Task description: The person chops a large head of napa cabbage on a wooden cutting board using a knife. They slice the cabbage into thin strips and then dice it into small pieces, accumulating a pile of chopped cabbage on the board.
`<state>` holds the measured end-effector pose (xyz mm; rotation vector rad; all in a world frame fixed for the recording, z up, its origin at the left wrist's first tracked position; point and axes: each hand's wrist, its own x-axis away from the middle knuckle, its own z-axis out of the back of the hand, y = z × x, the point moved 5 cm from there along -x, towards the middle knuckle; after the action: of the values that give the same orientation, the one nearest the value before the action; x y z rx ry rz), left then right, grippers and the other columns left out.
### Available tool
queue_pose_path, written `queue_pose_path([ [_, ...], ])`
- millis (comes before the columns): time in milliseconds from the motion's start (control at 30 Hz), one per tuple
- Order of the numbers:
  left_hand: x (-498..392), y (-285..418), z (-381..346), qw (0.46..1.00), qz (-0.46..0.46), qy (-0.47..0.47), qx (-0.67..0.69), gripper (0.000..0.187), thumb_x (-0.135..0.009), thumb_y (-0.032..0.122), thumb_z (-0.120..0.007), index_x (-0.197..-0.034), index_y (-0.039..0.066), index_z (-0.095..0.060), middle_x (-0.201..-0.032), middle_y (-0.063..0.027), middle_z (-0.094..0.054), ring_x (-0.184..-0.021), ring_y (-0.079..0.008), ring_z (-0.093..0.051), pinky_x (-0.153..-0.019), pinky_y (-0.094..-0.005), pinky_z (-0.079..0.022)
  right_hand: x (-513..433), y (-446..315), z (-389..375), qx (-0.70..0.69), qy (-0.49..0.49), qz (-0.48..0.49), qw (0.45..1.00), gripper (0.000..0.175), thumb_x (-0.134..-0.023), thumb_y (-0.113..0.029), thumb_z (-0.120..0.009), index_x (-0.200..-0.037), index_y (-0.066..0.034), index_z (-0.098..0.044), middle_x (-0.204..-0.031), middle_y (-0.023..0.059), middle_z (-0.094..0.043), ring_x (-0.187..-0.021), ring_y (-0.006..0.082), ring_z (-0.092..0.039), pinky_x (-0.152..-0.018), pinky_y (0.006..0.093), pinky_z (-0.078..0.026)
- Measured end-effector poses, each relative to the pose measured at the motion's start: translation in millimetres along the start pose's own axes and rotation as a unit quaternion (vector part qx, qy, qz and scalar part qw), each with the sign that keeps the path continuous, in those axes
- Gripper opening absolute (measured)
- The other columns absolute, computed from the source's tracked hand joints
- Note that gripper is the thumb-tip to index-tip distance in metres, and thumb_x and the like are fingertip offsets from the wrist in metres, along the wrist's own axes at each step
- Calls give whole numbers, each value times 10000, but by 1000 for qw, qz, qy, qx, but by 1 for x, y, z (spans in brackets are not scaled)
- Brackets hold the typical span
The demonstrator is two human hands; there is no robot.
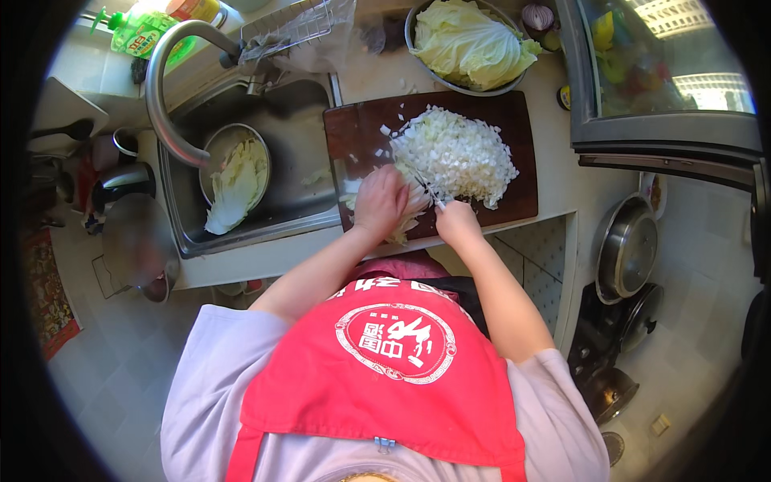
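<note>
On a dark brown cutting board (512, 120) lies a large heap of finely diced napa cabbage (455, 159). My left hand (380, 202) rests on a piece of napa cabbage (415, 202) at the board's left front, holding it down. In my right hand (458, 222) is a knife (435, 196), closed in my fingers at the handle; its blade, partly hidden, meets the cabbage beside my left fingers. Small diced bits are scattered left of the heap.
Behind the board stands a metal bowl (415, 45) of whole cabbage leaves, with a cut red onion (538, 17) beside it. The sink (301, 205) at left holds a bowl (208, 147) with cabbage leaves, under a curved faucet (158, 78). An open window frame (662, 129) juts in at right.
</note>
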<state>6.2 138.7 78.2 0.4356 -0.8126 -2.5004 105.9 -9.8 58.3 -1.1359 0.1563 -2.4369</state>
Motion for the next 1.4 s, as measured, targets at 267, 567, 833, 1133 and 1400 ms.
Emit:
queue_pose_path([
  [267,2,2,-5,999,-10,-37,-11,244,-866,176,-654,-1047,37,-567,-1137,-161,-596,-1019,-366,-582,-885,-455,-467,0,-24,-5,42,-55,-22,997,250,-873,-108,-566,-1007,38,-719,-1085,275,-682,-1028,423,-669,-884,484,-545],
  [567,6,-4,-2,1000,4,13,13,200,-883,160,-632,-1015,32,-553,-1109,-159,-587,-1014,-369,-579,-880,-456,-469,10,-7,4,7,20,33,999,229,-872,-125,-572,-888,31,-739,-947,285,-689,-927,429,-680,-836,490,-547],
  [833,5,4,-2,999,-27,18,2,199,-838,123,-633,-982,46,-519,-974,-162,-537,-885,-369,-554,-786,-463,-462,22,-25,-4,22,-65,-46,997,254,-876,-115,-570,-1033,16,-722,-1081,288,-675,-1019,428,-669,-881,489,-541],
  [1133,11,15,19,989,-48,-98,-97,679,-728,402,-782,-1240,35,-527,-1387,-208,-455,-1350,-404,-370,-1118,-583,-266,-29,0,-21,-5,-30,39,999,268,-871,-193,-609,-905,43,-730,-956,289,-682,-963,426,-670,-863,478,-528],
  [1400,18,-8,7,983,-62,-156,-69,844,-630,297,-830,-1343,41,-458,-1417,-207,-431,-1330,-398,-389,-1100,-548,-307,0,-5,10,-12,-10,23,1000,282,-884,-219,-617,-890,39,-731,-917,294,-681,-911,432,-676,-828,492,-535],
])
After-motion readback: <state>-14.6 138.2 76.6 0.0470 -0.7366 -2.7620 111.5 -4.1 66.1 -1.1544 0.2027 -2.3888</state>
